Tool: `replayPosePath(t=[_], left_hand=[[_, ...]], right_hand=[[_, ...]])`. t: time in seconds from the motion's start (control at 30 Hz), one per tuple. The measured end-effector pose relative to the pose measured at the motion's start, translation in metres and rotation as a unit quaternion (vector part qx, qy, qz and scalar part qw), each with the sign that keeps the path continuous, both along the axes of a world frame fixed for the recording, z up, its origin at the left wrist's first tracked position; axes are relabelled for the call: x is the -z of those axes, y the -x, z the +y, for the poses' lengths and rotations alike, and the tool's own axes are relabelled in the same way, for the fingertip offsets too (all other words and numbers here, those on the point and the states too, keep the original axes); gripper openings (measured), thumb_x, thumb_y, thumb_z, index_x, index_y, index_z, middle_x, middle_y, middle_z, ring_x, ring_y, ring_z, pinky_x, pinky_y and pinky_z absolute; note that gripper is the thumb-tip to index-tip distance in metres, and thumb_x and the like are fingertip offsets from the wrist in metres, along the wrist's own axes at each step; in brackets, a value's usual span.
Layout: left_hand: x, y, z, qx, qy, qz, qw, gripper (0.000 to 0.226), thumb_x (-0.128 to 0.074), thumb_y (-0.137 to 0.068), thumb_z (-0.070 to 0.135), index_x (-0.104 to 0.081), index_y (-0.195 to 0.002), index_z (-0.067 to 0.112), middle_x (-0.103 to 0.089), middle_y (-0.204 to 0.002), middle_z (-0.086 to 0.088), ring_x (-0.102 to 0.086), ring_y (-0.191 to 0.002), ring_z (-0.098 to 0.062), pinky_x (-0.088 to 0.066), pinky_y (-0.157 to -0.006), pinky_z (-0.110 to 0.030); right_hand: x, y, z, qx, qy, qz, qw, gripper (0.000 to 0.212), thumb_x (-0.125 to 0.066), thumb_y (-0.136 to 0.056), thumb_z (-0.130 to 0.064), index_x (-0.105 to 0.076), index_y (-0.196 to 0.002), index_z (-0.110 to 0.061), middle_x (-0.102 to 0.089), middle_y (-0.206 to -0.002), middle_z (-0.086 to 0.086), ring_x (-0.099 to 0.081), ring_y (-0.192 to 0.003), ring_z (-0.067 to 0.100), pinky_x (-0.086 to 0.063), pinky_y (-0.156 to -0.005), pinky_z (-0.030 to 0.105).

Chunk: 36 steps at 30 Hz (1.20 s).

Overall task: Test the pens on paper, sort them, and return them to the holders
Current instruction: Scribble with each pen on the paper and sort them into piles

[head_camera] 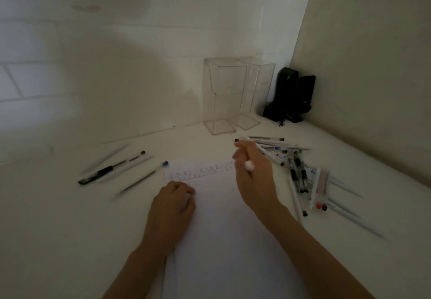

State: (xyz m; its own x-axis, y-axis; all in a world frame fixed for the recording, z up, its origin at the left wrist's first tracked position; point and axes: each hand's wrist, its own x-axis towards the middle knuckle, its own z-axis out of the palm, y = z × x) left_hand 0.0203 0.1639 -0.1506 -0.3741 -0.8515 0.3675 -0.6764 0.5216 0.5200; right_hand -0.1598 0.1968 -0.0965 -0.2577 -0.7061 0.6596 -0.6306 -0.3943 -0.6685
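Observation:
A white sheet of paper point(224, 228) lies before me, with rows of small test marks along its far edge. My left hand point(173, 205) rests on the paper's left side, its fingers curled round a pale pen cap point(185, 201). My right hand point(251, 177) hovers over the paper's far right corner and grips a white pen point(248, 165). A heap of several pens point(293, 165) lies to the right. A smaller group of pens point(121, 168) lies to the left. Two clear holders point(224, 95) stand empty at the back.
A black device point(291, 95) with a cable stands in the back right corner. Walls close in behind and on the right. The image is dim and blurred by motion.

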Motion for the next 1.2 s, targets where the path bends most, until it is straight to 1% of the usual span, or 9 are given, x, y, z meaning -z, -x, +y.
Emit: replayPosePath(t=[0.07, 0.13, 0.23, 0.33, 0.53, 0.7, 0.8, 0.93, 1.2], left_hand=[[-0.001, 0.000, 0.002, -0.003, 0.006, -0.007, 1.000, 0.050, -0.029, -0.075, 0.043, -0.066, -0.093, 0.014, -0.061, -0.098, -0.006, -0.058, -0.086, -0.027, -0.040, -0.075, -0.030], [-0.002, 0.000, 0.002, -0.006, 0.003, -0.015, 1.000, 0.044, -0.034, -0.077, 0.042, -0.066, -0.095, 0.016, -0.060, -0.101, -0.005, -0.057, -0.089, -0.025, -0.039, -0.076, -0.030], [-0.001, 0.000, 0.003, 0.004, 0.017, -0.029, 0.999, 0.035, -0.040, -0.079, 0.037, -0.067, -0.092, 0.020, -0.064, -0.097, 0.000, -0.059, -0.086, -0.023, -0.044, -0.074, -0.032], [0.003, 0.000, 0.002, 0.027, 0.041, -0.042, 0.998, 0.034, -0.038, -0.080, 0.034, -0.069, -0.089, 0.023, -0.067, -0.095, 0.005, -0.063, -0.084, -0.021, -0.046, -0.072, -0.033], [0.011, 0.006, 0.002, 0.034, 0.093, -0.026, 0.995, 0.034, -0.039, -0.079, 0.024, -0.070, -0.093, 0.029, -0.069, -0.099, 0.011, -0.048, -0.095, -0.006, -0.033, -0.085, -0.025], [0.014, 0.006, 0.000, 0.037, 0.105, -0.044, 0.993, 0.036, -0.040, -0.078, 0.021, -0.068, -0.097, 0.029, -0.068, -0.101, 0.012, -0.051, -0.095, -0.006, -0.033, -0.081, -0.018], [0.013, 0.007, 0.001, 0.035, 0.112, -0.051, 0.992, 0.036, -0.039, -0.078, 0.021, -0.069, -0.097, 0.029, -0.068, -0.101, 0.012, -0.061, -0.092, -0.011, -0.036, -0.079, -0.022], [0.015, 0.007, 0.000, 0.043, 0.099, -0.035, 0.994, 0.036, -0.038, -0.081, 0.021, -0.068, -0.101, 0.026, -0.067, -0.106, 0.010, -0.048, -0.098, -0.008, -0.028, -0.080, -0.019], [0.015, 0.007, 0.000, 0.036, 0.095, -0.034, 0.994, 0.035, -0.038, -0.081, 0.021, -0.067, -0.100, 0.027, -0.067, -0.104, 0.010, -0.047, -0.097, -0.009, -0.026, -0.078, -0.021]], right_hand=[[-0.005, -0.008, -0.009, 0.009, -0.025, -0.019, 0.999, 0.039, -0.032, -0.091, -0.039, -0.057, -0.078, -0.012, -0.061, -0.067, 0.008, -0.057, -0.060, 0.014, -0.050, -0.060, 0.034], [-0.008, -0.017, -0.021, 0.014, -0.131, -0.029, 0.991, 0.053, -0.038, -0.095, -0.050, -0.063, -0.069, -0.012, -0.066, -0.060, 0.007, -0.063, -0.058, 0.021, -0.053, -0.063, 0.041], [-0.005, -0.026, -0.041, -0.017, -0.211, -0.018, 0.977, 0.035, -0.062, -0.087, -0.041, -0.065, -0.069, -0.011, -0.067, -0.063, 0.000, -0.062, -0.062, 0.010, -0.052, -0.066, 0.032], [0.004, -0.032, -0.054, -0.051, -0.203, -0.059, 0.976, 0.027, -0.071, -0.080, -0.015, -0.050, -0.062, -0.013, -0.052, -0.057, -0.003, -0.049, -0.050, -0.001, -0.038, -0.049, 0.012], [0.026, -0.023, -0.061, 0.000, -0.202, -0.071, 0.977, 0.041, -0.060, -0.078, -0.002, -0.028, -0.056, -0.016, -0.026, -0.053, -0.001, -0.025, -0.050, 0.008, -0.024, -0.048, 0.020], [0.031, -0.021, -0.064, -0.010, -0.191, -0.073, 0.979, 0.040, -0.059, -0.078, -0.002, -0.027, -0.057, -0.016, -0.025, -0.054, 0.000, -0.025, -0.047, 0.006, -0.025, -0.046, 0.018], [0.034, -0.021, -0.066, -0.015, -0.192, -0.079, 0.978, 0.037, -0.058, -0.077, -0.002, -0.029, -0.058, -0.015, -0.027, -0.054, 0.001, -0.027, -0.047, 0.005, -0.025, -0.045, 0.018], [0.035, -0.023, -0.067, -0.003, -0.190, -0.073, 0.979, 0.041, -0.058, -0.079, -0.003, -0.026, -0.057, -0.017, -0.026, -0.052, -0.003, -0.028, -0.044, 0.004, -0.026, -0.045, 0.017], [0.034, -0.022, -0.066, -0.019, -0.186, -0.077, 0.979, 0.040, -0.057, -0.079, -0.001, -0.026, -0.059, -0.016, -0.023, -0.052, -0.003, -0.026, -0.042, 0.004, -0.023, -0.043, 0.017]])
